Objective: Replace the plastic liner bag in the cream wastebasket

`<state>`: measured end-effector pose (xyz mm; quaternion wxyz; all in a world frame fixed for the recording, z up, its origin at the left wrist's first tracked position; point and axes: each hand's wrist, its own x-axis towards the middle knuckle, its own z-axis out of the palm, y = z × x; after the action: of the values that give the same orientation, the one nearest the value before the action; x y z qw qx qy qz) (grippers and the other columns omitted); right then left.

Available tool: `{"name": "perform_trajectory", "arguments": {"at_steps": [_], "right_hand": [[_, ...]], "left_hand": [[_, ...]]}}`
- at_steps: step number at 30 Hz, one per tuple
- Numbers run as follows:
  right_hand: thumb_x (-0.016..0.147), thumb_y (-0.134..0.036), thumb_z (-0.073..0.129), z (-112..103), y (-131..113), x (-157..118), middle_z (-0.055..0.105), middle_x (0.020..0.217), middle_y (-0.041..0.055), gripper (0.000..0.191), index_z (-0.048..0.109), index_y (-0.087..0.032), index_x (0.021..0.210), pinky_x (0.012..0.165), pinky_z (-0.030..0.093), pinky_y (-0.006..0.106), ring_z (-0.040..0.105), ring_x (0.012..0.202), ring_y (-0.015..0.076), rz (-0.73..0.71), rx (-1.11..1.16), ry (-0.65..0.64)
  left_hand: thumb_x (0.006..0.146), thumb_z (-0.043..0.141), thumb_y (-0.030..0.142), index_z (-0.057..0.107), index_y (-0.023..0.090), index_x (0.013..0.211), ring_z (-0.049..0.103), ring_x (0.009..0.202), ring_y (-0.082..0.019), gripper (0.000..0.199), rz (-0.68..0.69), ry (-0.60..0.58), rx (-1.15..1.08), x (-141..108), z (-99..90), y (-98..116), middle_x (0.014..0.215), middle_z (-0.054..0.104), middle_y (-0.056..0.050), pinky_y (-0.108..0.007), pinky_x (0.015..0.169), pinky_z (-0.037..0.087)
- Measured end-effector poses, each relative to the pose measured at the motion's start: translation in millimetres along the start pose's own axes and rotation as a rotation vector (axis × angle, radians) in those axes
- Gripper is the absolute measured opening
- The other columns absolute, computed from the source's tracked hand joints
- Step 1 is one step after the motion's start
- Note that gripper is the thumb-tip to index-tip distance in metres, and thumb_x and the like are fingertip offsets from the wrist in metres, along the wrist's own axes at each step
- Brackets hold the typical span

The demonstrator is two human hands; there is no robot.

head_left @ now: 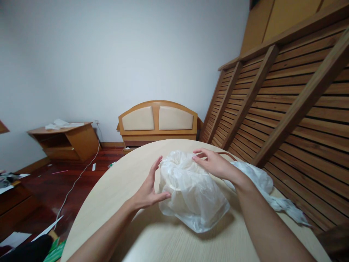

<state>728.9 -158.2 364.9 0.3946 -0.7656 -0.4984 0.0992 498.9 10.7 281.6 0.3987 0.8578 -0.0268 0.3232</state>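
Observation:
A white, translucent plastic bag [191, 196] covers a rounded, container-like shape on the pale round table [109, 196]; what lies beneath the plastic is hard to make out. At its left side is my left hand [149, 189], thumb and fingers spread, the thumb by the bag's near left side. My right hand [211, 162] reaches over the bag's upper right edge with its fingers curved and apart, near the plastic. Nothing is gripped in either hand.
A second crumpled plastic bag [253, 176] lies on the table's right side, partly behind my right forearm. Wooden slatted panels [300, 134] lean along the right. Beyond the table stands a headboard [158, 120]; a low desk [68, 142] is at the left.

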Motion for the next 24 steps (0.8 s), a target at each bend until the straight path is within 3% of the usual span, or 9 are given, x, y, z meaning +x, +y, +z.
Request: {"name": "perform_trajectory", "arguments": {"at_steps": [3, 6, 9, 14, 16, 19, 21, 24], "right_hand": [[0.089, -0.056, 0.061, -12, -10, -12, 0.052, 0.149, 0.0123, 0.066, 0.049, -0.021, 0.144, 0.108, 0.046, 0.041, 0.056, 0.130, 0.0283, -0.060, 0.029, -0.201], [0.080, -0.058, 0.071, -17, -17, -20, 0.042, 0.157, 0.0097, 0.086, 0.040, -0.023, 0.152, 0.120, 0.032, 0.045, 0.042, 0.142, 0.0304, -0.172, 0.004, -0.372], [0.075, -0.057, 0.077, -15, -18, -20, 0.040, 0.158, 0.0118, 0.095, 0.036, -0.021, 0.154, 0.121, 0.028, 0.047, 0.040, 0.143, 0.0316, -0.173, 0.004, -0.394], [0.069, -0.056, 0.082, -12, -15, -17, 0.032, 0.161, 0.0155, 0.113, 0.024, -0.017, 0.158, 0.123, 0.025, 0.046, 0.034, 0.147, 0.0303, -0.193, 0.010, -0.355], [0.065, -0.055, 0.085, -13, -14, -17, 0.023, 0.164, 0.0163, 0.121, 0.020, -0.016, 0.159, 0.124, 0.020, 0.047, 0.025, 0.150, 0.0312, -0.202, -0.027, -0.381], [0.066, -0.053, 0.085, -13, -8, -15, 0.020, 0.165, 0.0162, 0.118, 0.023, -0.016, 0.159, 0.125, 0.015, 0.048, 0.017, 0.153, 0.0315, -0.201, -0.095, -0.368], [0.071, -0.050, 0.082, -13, -2, -12, 0.025, 0.164, 0.0155, 0.105, 0.031, -0.017, 0.156, 0.124, 0.016, 0.049, 0.020, 0.152, 0.0308, -0.200, -0.113, -0.323], [0.077, -0.048, 0.077, -12, 7, -8, 0.034, 0.161, 0.0147, 0.082, 0.047, -0.020, 0.148, 0.123, 0.019, 0.050, 0.028, 0.149, 0.0310, -0.208, -0.120, -0.254]], "left_hand": [[0.085, 0.072, 0.047, 0.019, 0.032, 0.157, 0.010, 0.153, -0.036, 0.090, 0.114, 0.032, 0.114, 1, 1.9, 13, 0.167, 0.008, -0.014, -0.059, 0.122, 0.015], [0.087, 0.072, 0.035, 0.036, 0.031, 0.149, 0.019, 0.151, -0.037, 0.072, 0.171, 0.033, 0.234, 2, 3.6, 21, 0.163, 0.018, -0.015, -0.059, 0.120, 0.024], [0.087, 0.072, 0.030, 0.034, 0.031, 0.148, 0.026, 0.149, -0.036, 0.072, 0.193, 0.038, 0.283, 3, 5.5, 21, 0.160, 0.024, -0.017, -0.057, 0.117, 0.031], [0.084, 0.075, 0.030, 0.024, 0.032, 0.150, 0.026, 0.148, -0.036, 0.084, 0.294, 0.071, 0.423, -3, 9.2, 8, 0.159, 0.020, -0.019, -0.055, 0.112, 0.039], [0.080, 0.078, 0.032, 0.031, 0.029, 0.144, 0.038, 0.141, -0.036, 0.079, 0.395, 0.141, 0.458, -6, 9.4, 4, 0.152, 0.031, -0.020, -0.053, 0.107, 0.044], [0.077, 0.076, 0.029, 0.047, 0.025, 0.121, 0.062, 0.107, -0.029, 0.053, 0.505, 0.197, 0.476, -9, 6.9, 1, 0.118, 0.060, -0.014, -0.043, 0.089, 0.052], [0.079, 0.070, 0.026, 0.053, 0.023, 0.106, 0.064, 0.085, -0.023, 0.032, 0.439, 0.124, 0.494, -9, 4.1, 1, 0.096, 0.066, -0.010, -0.036, 0.076, 0.052], [0.081, 0.068, 0.034, 0.059, 0.022, 0.096, 0.064, 0.079, -0.022, 0.021, 0.276, -0.052, 0.525, -6, 0.9, 1, 0.089, 0.069, -0.011, -0.033, 0.070, 0.050]]}}
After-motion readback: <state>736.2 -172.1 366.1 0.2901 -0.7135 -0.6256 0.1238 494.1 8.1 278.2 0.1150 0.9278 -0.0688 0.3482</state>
